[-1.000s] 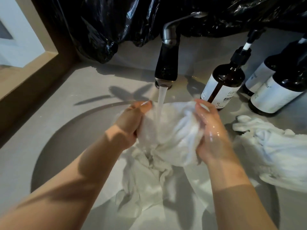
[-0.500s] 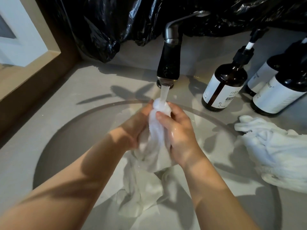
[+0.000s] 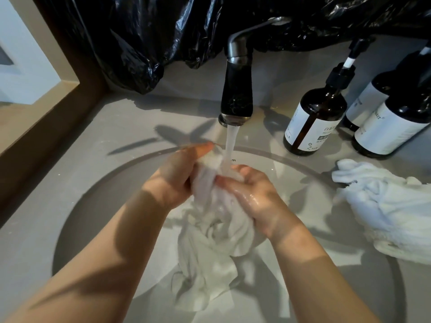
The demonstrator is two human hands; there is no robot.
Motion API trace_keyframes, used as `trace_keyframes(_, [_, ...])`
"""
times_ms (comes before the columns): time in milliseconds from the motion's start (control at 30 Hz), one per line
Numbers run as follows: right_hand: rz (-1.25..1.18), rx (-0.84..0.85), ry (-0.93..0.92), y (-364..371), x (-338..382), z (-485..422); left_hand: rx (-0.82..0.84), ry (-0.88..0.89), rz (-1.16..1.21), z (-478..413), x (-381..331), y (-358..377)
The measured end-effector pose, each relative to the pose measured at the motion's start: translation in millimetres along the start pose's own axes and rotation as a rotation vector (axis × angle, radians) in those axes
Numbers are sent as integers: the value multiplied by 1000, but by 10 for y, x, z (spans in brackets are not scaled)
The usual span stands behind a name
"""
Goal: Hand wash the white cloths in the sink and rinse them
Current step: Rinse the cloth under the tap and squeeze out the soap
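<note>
A wet white cloth (image 3: 217, 231) is bunched between both hands over the round sink (image 3: 81, 213), its lower part hanging into the basin. My left hand (image 3: 177, 176) grips the cloth's upper left side, fingers curled round it. My right hand (image 3: 251, 194) grips it from the right, wet and glossy. Water runs from the black faucet (image 3: 236, 89) onto the top of the bunch, between the two hands. A second white cloth (image 3: 391, 210) lies heaped on the counter at the right, partly over the sink rim.
Three dark pump bottles with white labels (image 3: 312, 120) stand on the counter at the back right. A black plastic bag (image 3: 151, 43) covers the wall behind the faucet. A wooden ledge (image 3: 46, 117) borders the counter on the left.
The hands first drew together, bunching the spread cloth under the stream. Since then the left hand has slid up and the right hand down along the bunch.
</note>
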State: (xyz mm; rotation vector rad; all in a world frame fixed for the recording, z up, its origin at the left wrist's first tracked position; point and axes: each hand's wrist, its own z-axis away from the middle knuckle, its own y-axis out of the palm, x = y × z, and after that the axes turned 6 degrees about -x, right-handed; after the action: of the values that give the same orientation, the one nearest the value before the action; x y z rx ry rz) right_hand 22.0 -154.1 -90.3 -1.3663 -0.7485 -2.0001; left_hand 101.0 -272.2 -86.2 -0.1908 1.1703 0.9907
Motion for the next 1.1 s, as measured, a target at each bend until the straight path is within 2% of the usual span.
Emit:
trace_keyframes(100, [-150,-236,-26,-74,75,-43,-163,56,-205,29,64,-8])
trace_keyframes(167, [-254,-267,-23,-130,113,-53,-258,12,-427,73,158,30])
trace_keyframes(233, [-305,-222,0,-135,147,-34,-151,-74,-579,163,246,118])
trace_keyframes(300, [-308,-171,59,-121,129,-38,-1,-191,-568,163,315,157])
trace_keyframes(333, [-324,-166,95,-124,111,-51,36,-189,-556,137,324,156])
trace_keyframes(433, [-337,-177,139,-150,84,-89,-2,-128,-391,5,368,110])
trace_keyframes(567, [-108,-151,101,-188,79,-57,-29,-108,-65,11,305,170])
trace_keyframes(667, [-40,-109,3,-171,102,-5,-32,-199,219,-30,223,53])
trace_keyframes(700, [-86,-77,-41,-169,125,16,-44,-228,191,-42,224,21])
trace_keyframes(767, [-142,-9,-125,-174,161,54,22,-304,-67,5,257,20])
trace_keyframes(833, [18,-52,-159,-176,160,77,131,-358,-249,76,307,71])
trace_keyframes(900, [243,-172,-151,-192,107,52,112,-293,-347,106,302,138])
trace_keyframes(1000, [441,-249,-82,-255,38,-17,-158,27,-525,43,213,92])
trace_keyframes(1033, [508,-258,-54,-284,17,-42,-208,123,-531,19,172,63])
trace_keyframes(1100, [692,-255,-27,-323,-3,-73,-194,227,-437,32,90,34])
